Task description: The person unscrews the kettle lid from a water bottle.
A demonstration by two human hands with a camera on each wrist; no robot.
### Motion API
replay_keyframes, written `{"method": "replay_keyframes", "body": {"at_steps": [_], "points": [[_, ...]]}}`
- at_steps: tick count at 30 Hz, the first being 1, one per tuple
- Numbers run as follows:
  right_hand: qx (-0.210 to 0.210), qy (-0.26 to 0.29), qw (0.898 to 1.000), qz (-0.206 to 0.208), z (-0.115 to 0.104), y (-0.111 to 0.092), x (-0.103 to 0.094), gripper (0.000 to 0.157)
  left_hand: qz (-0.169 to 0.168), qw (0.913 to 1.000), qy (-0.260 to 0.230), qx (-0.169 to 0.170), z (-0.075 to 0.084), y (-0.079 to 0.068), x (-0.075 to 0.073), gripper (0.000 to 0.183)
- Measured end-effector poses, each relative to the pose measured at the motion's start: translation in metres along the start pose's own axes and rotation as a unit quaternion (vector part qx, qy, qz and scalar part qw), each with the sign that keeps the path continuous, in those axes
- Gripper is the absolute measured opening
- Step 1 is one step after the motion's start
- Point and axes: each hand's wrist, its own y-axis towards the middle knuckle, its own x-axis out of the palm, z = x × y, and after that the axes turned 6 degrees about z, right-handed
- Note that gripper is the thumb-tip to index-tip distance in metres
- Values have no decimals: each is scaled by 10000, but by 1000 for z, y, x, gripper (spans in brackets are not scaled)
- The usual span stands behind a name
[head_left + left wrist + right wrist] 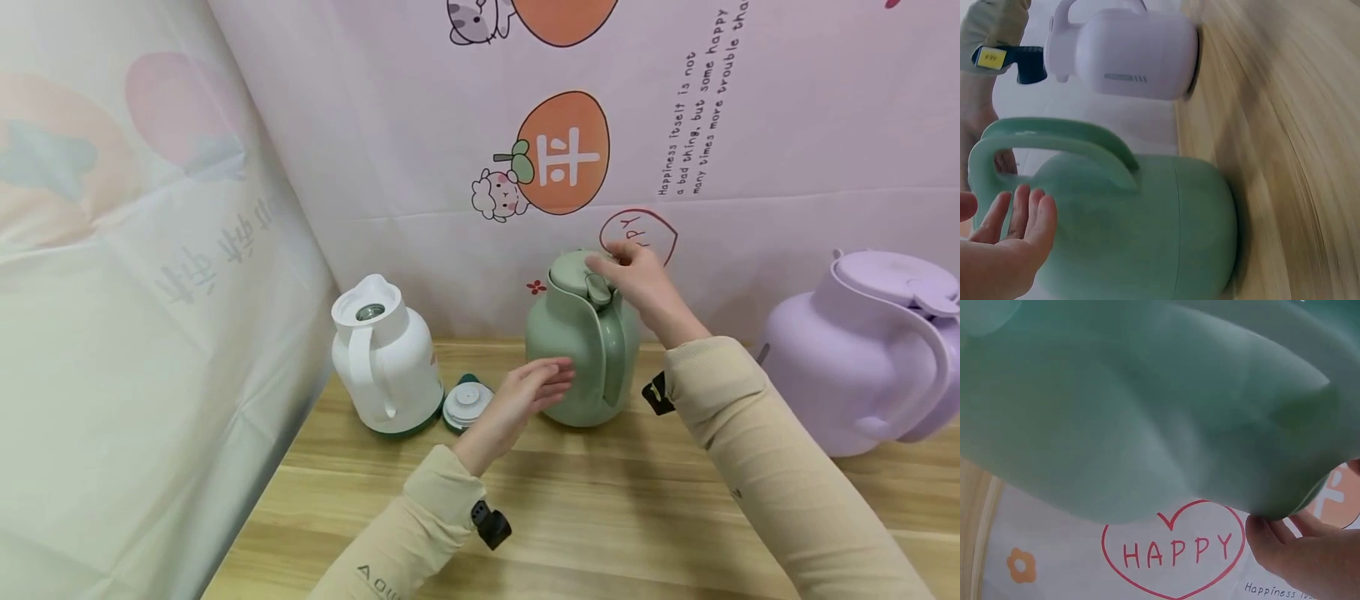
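A green thermos jug (581, 367) stands upright on the table, its handle towards the front right. My right hand (637, 279) is at the top, gripping the rim of its lid (573, 271) with thumb and fingers. In the right wrist view, fingers (1266, 540) bend against the edge of the neck, and the green body fills most of the picture. My left hand (528, 396) is held in front of the jug's body with fingers nearly straight and holds nothing. In the left wrist view, those fingers (1038, 219) overlap the jug below its handle (1054, 144).
On the left stands a white thermos jug (390, 367) with an uncovered mouth. Its white and green lid (467, 404) lies beside it, inner side up. A lilac thermos jug (840, 367) stands on the right. Behind the wooden table (585, 517) hangs a printed cloth (420, 150).
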Motion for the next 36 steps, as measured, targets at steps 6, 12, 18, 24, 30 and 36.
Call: {"method": "replay_keyframes", "body": {"at_steps": [6,12,18,24,30,36], "points": [[25,-181,9997,-129,0,2,4,73,-163,9998,-43,57,-1,7,16,44],[92,-420,9989,-186,1,3,4,78,-193,9992,-346,43,3,12,27,49],[101,-965,9948,-301,1,5,6,96,-230,9988,-423,39,7,14,35,53],[-4,-1609,9867,-229,1,8,8,98,-282,9990,-347,-20,10,15,37,55],[-163,-1885,9819,-102,0,8,10,98,-260,9995,-184,-48,12,18,35,57],[-248,-1916,9812,27,-1,6,12,96,-60,10000,-55,-30,12,20,33,55]]}}
